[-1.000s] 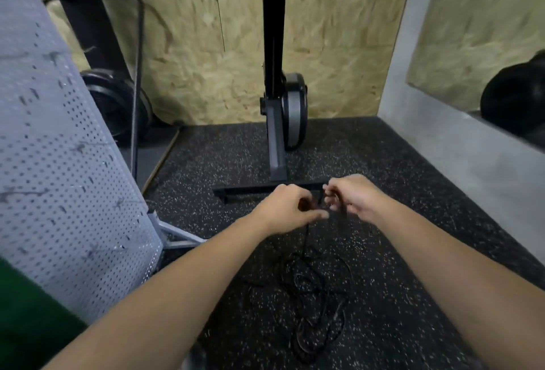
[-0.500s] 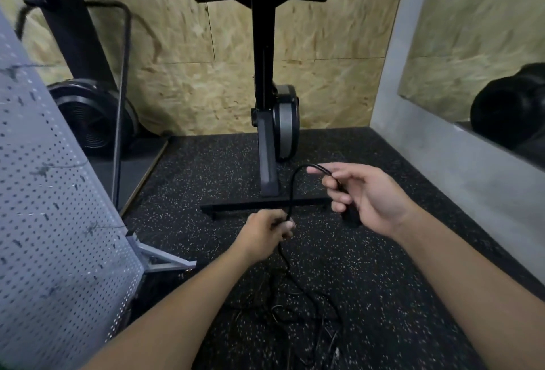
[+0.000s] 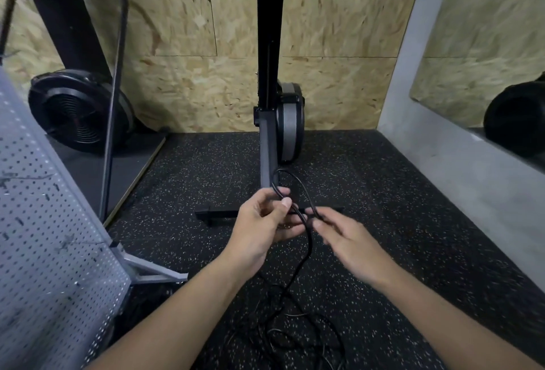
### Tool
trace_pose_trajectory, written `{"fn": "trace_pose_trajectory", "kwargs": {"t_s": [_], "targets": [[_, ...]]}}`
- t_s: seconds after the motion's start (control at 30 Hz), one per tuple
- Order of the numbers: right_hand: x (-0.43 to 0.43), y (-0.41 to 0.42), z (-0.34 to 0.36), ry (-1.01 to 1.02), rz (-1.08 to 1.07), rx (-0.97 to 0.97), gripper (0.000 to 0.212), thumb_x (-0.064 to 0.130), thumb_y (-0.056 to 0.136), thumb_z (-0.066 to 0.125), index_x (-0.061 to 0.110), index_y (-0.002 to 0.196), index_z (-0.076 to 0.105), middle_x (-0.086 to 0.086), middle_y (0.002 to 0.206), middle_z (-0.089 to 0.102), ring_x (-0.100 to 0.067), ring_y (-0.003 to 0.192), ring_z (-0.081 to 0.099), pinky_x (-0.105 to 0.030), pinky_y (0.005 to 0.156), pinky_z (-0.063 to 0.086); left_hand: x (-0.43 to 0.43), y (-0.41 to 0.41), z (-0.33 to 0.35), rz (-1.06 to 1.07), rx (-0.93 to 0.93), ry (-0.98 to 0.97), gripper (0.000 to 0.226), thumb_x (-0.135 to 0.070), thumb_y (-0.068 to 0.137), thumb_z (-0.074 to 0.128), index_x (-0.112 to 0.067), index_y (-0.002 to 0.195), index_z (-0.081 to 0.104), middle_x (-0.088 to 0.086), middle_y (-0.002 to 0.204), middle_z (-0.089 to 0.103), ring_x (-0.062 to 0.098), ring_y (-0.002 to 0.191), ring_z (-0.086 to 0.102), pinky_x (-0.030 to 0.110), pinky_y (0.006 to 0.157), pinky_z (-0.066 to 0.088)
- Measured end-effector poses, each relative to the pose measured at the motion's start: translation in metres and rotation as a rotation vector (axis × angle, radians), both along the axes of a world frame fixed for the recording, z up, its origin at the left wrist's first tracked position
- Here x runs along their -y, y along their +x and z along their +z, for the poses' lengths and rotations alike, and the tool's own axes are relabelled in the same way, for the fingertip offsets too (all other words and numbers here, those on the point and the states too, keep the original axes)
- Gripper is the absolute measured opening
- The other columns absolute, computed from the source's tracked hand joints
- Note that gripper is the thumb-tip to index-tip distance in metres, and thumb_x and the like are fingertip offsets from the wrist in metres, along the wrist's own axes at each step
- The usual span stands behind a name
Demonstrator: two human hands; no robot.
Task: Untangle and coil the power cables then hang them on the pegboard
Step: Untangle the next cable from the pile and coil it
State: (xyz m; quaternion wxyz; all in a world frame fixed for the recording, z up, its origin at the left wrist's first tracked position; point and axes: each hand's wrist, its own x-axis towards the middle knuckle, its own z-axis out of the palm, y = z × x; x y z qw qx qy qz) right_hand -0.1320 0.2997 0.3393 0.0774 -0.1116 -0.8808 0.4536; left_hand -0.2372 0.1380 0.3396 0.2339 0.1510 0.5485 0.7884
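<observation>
both hands meet low in the middle of the view, above the speckled floor (image 3: pixel 383 192). the left hand (image 3: pixel 262 228) pinches the cable (image 3: pixel 310 247) between thumb and fingers, palm turned inward. the right hand (image 3: pixel 351 240), just beside it and a little blurred, has its fingers curled on the same cable. between the two grips the cable rises in a small loop (image 3: pixel 285 170) that stands above the fingers. from the hands one strand drops to a loose tangle (image 3: pixel 295 337) on the floor between the forearms, near the bottom edge.

the pegboard (image 3: pixel 44 222) leans along the left edge, its near corner beside the left forearm. its grey foot (image 3: pixel 153 274) juts out onto the floor toward that arm.

straight ahead a black machine (image 3: pixel 267 74) stands upright against the wood wall (image 3: pixel 177 89), and its crossbar (image 3: pixel 218 213) lies on the floor just behind the hands. a fan wheel (image 3: pixel 79 110) sits in the far left corner behind a thin bar. on the right a grey wall (image 3: pixel 442 169) runs at a slant, with a mirror (image 3: pixel 486 45) above it.

open floor lies right of the hands, between the crossbar and the grey wall. a narrower strip lies on the left, between the crossbar and the foot.
</observation>
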Motion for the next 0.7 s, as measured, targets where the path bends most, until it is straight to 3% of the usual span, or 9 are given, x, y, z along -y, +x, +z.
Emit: {"fn": "trace_pose_trajectory", "kwargs": {"t_s": [0.07,0.13,0.27,0.37,0.47,0.57,0.7], "targets": [[0.008,-0.003,-0.002,-0.039,0.056,-0.014,0.027,0.044,0.109,0.046,0.047,0.132,0.060,0.025,0.117,0.071,0.009,0.111,0.062,-0.026,0.098,0.046,-0.001,-0.003,-0.001,0.018,0.046,0.048,0.019,-0.005,0.103,0.060,-0.003,0.122,0.061,0.013,0.092,0.068,0.026,0.089,0.074,0.039,0.077,0.065],[0.012,-0.006,-0.003,-0.060,0.109,-0.017,0.025,0.049,0.107,0.048,0.042,0.126,0.061,0.020,0.112,0.074,0.006,0.111,0.064,-0.027,0.101,0.047,0.001,-0.005,-0.003,0.036,0.057,0.047,0.017,-0.003,0.103,0.059,-0.004,0.120,0.060,0.014,0.094,0.069,0.025,0.090,0.075,0.036,0.075,0.064],[0.017,-0.009,-0.005,0.068,0.099,-0.013,0.014,0.037,0.109,0.048,0.032,0.099,0.057,0.008,0.084,0.071,0.005,0.074,0.060,-0.028,0.077,0.046,0.007,-0.006,-0.005,0.075,-0.109,-0.070,0.010,-0.004,0.100,0.066,-0.006,0.110,0.065,0.013,0.094,0.063,0.020,0.090,0.073,0.035,0.076,0.064],[0.013,-0.006,-0.003,0.035,0.038,-0.019,0.024,0.042,0.109,0.046,0.025,0.092,0.053,0.008,0.069,0.055,-0.005,0.065,0.048,-0.032,0.068,0.040,0.013,-0.002,-0.008,0.060,-0.252,-0.244,0.021,-0.032,0.097,0.070,-0.013,0.106,0.068,0.010,0.101,0.071,0.017,0.092,0.073,0.042,0.080,0.065],[0.011,-0.005,0.014,-0.121,-0.028,-0.110,0.032,0.040,0.108,0.048,0.012,0.098,0.057,0.012,0.065,0.045,-0.010,0.065,0.042,-0.029,0.064,0.037,0.020,0.003,-0.016,-0.157,-0.282,-0.388,0.039,-0.057,0.099,0.058,-0.024,0.116,0.070,-0.002,0.106,0.078,0.014,0.102,0.074,0.046,0.101,0.056],[0.013,-0.004,0.034,-0.238,-0.050,-0.147,0.030,0.030,0.111,0.045,0.007,0.099,0.058,0.009,0.065,0.047,-0.012,0.068,0.046,-0.027,0.071,0.040,0.018,0.014,-0.028,-0.440,-0.366,-0.529,0.026,-0.048,0.098,0.063,-0.035,0.120,0.068,-0.010,0.117,0.074,0.009,0.113,0.069,0.043,0.108,0.051],[0.018,0.008,0.043,-0.582,-0.057,-0.169,0.022,0.024,0.112,0.043,0.007,0.101,0.053,0.003,0.070,0.048,-0.014,0.066,0.052,-0.031,0.070,0.050,0.014,0.020,-0.043,-0.494,-0.460,-0.539,0.024,-0.025,0.095,0.073,-0.032,0.115,0.062,-0.008,0.122,0.068,0.007,0.122,0.064,0.044,0.109,0.050]]}}
